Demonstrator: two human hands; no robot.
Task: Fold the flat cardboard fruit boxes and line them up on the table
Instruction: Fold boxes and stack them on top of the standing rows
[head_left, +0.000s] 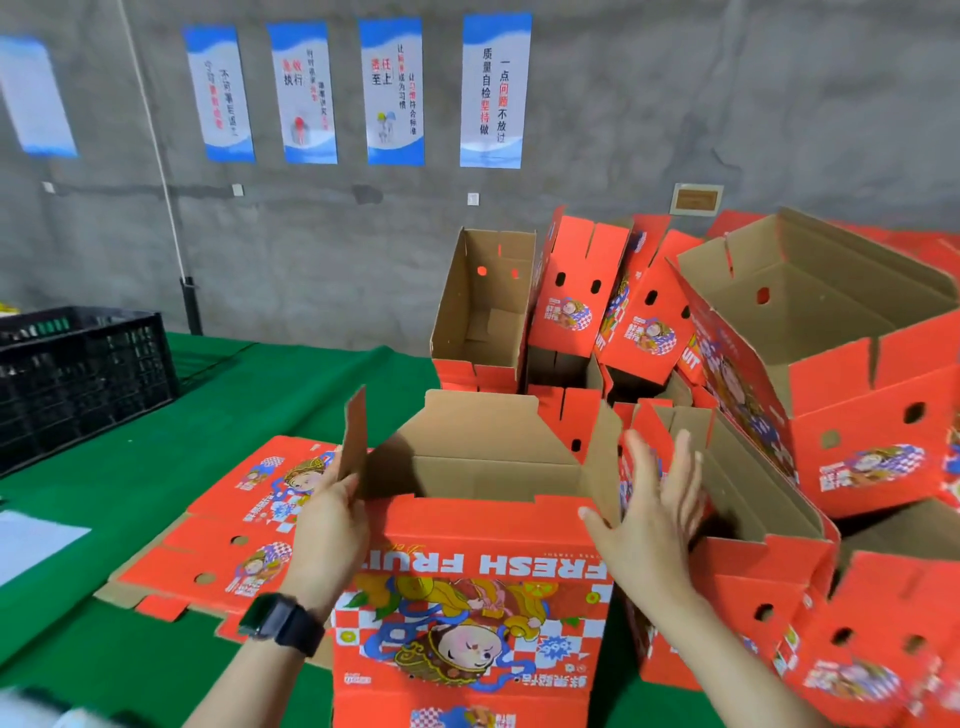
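Observation:
A red cardboard fruit box (467, 597) printed "FRESH FRUIT" stands open in front of me, its brown inside showing. My left hand (330, 525), with a black watch on the wrist, grips the box's upright left end flap (355, 436). My right hand (649, 509) is flat and open, fingers spread, pressed against the box's right end flap. A stack of flat red boxes (234, 530) lies on the green table to the left of the box.
Several folded red boxes (831, 374) are piled at the right and behind, some tipped on their sides. A black plastic crate (78, 379) stands at the far left on the green table (130, 457). A white sheet (31, 540) lies at the left edge. A grey wall with posters is behind.

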